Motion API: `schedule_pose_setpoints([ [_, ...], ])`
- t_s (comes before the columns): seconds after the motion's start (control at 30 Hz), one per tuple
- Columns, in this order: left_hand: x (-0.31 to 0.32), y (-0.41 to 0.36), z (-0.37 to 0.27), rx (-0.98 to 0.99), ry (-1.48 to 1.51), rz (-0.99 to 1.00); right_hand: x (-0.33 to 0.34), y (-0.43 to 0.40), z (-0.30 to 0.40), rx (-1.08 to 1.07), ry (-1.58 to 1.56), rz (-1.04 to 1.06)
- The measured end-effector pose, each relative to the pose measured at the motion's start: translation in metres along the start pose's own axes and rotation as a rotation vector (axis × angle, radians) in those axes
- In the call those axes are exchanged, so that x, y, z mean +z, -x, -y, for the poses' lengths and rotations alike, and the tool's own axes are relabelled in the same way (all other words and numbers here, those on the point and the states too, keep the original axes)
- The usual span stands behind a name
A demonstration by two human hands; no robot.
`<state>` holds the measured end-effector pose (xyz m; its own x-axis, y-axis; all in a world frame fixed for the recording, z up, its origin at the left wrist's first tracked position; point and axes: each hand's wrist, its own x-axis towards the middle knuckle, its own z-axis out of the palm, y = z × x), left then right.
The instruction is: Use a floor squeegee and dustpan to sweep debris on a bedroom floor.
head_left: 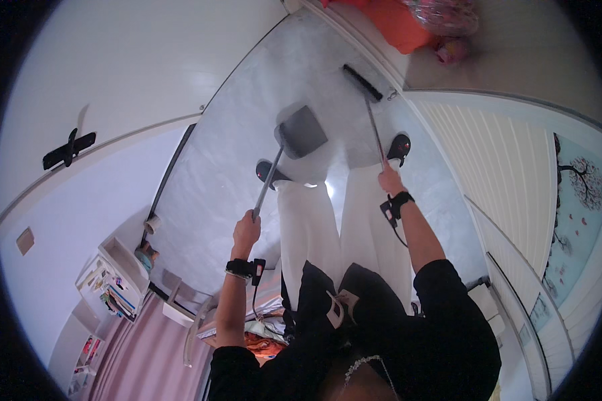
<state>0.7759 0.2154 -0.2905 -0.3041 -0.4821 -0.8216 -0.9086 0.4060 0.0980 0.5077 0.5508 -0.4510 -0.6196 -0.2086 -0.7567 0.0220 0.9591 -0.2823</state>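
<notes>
My left hand (247, 229) grips the grey handle of a long-handled dustpan. Its dark grey pan (303, 133) is over the floor ahead of my feet, left of the broom. My right hand (391, 180) is closed around the thin handle of a broom. The broom's black bristle head (362, 82) lies farther out to the right, close to the base of a white door frame. Pan and broom head are apart. Both wrists wear black straps with small cabled devices. No debris can be made out in the pan.
A white door (145, 55) with a black handle (69, 149) stands at the left. White shelving (123, 265), a small cup (152, 224) and a chair (180, 308) are lower left. Orange bags (396, 25) lie upper right. A ribbed white panel (501, 140) lines the right.
</notes>
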Motion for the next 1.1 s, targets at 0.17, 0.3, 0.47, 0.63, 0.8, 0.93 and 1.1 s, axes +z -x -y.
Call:
schedule_pose_setpoints([
  [0.17, 0.014, 0.012, 0.034, -0.038, 0.040, -0.022, 0.008, 0.054, 0.020, 0.008, 0.039, 0.236],
  [0.3, 0.020, 0.019, 0.021, -0.087, 0.162, 0.065, -0.032, 0.070, 0.016, -0.027, 0.180, 0.081],
  [0.47, 0.025, 0.027, 0.032, -0.122, 0.146, 0.053, -0.051, 0.061, 0.029, -0.026, 0.062, -0.006],
  [0.63, 0.029, 0.020, 0.034, -0.123, 0.136, 0.040, -0.049, -0.012, 0.045, -0.080, 0.017, -0.095],
  [0.8, 0.030, 0.024, 0.029, -0.178, 0.139, 0.083, -0.016, -0.037, 0.060, -0.038, 0.230, -0.023],
  [0.93, 0.036, 0.029, 0.035, -0.169, 0.129, 0.065, 0.007, -0.016, 0.045, 0.032, 0.148, 0.031],
  [1.1, 0.043, 0.021, 0.017, -0.160, 0.015, 0.141, -0.009, 0.007, -0.010, 0.155, 0.054, 0.058],
])
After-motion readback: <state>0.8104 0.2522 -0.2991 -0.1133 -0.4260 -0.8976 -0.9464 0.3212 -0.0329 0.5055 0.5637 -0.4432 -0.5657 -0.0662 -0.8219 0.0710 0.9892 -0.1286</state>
